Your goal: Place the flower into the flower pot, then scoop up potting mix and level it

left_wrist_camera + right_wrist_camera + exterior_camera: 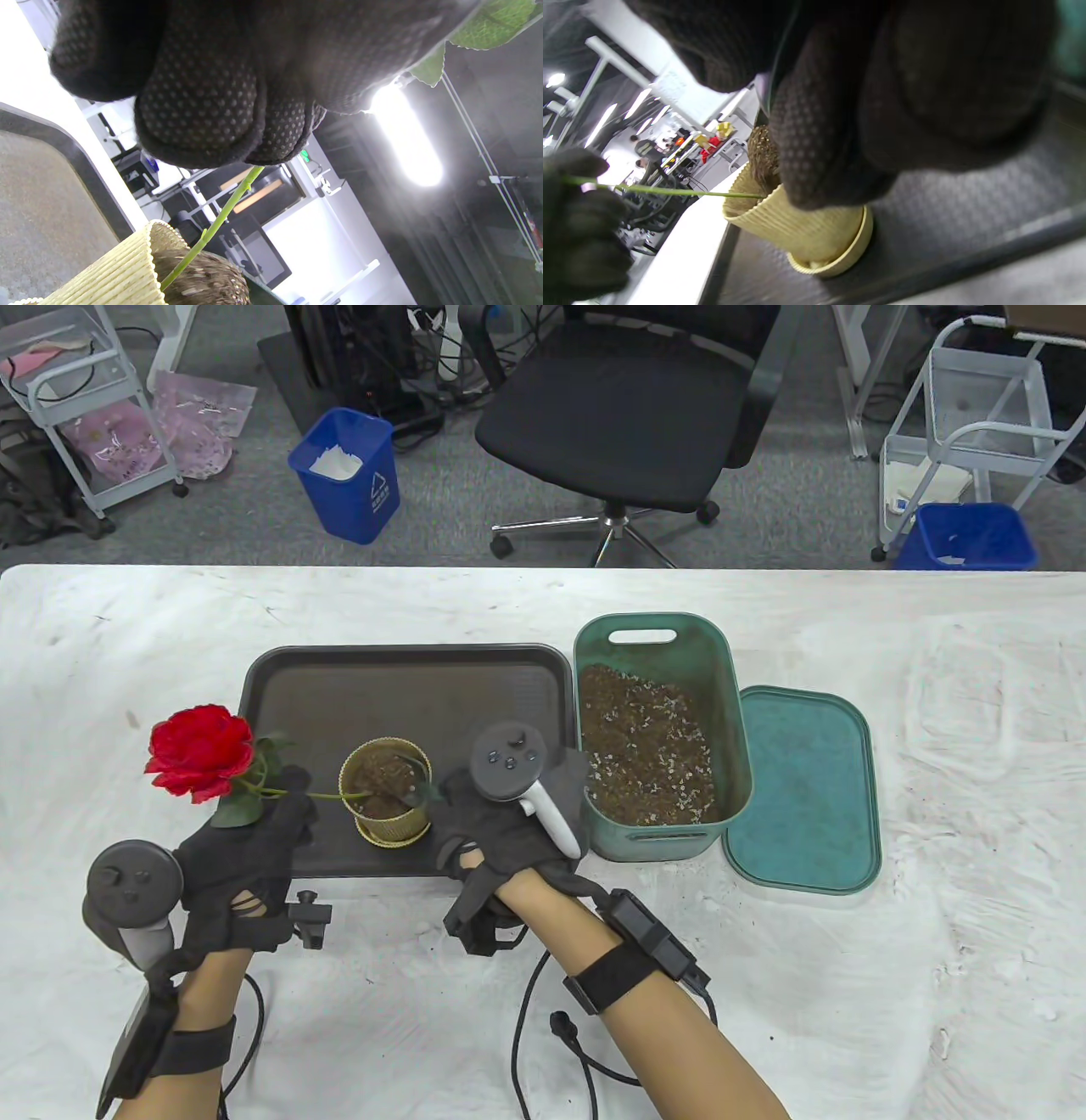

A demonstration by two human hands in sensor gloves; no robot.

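Table view shows the left hand (246,865) pinching the green stem of the red flower (202,751), which lies almost level with its bloom out past the dark tray's (407,678) left edge and its stem end dipped into the soil of the yellow ribbed flower pot (388,793). Right hand (501,831) has its fingers (814,140) curled around the pot's right side, steadying it on the tray. Just right of the tray on the white worktop (933,899) stands the green bin of potting mix (649,742), its lid (802,789) flat beside it.
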